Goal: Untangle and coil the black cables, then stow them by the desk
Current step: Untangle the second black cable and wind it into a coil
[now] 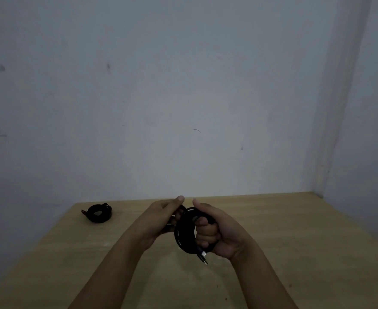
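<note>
A black cable coil (183,233) is held upright above the wooden desk (283,241), wound in several loops. My right hand (214,230) grips it with fingers curled through the loops. A plug end with a light tip (203,256) hangs from the coil's bottom. My left hand (163,216) holds the coil's left side, fingers curled round a cable strand; its grip is partly hidden behind the coil. A second black cable (98,212), coiled, lies flat on the desk at the far left near the wall.
The desk stands in a corner, with a grey wall (183,97) behind it and another wall on the right. Its left edge runs diagonally from the far coil toward the lower left.
</note>
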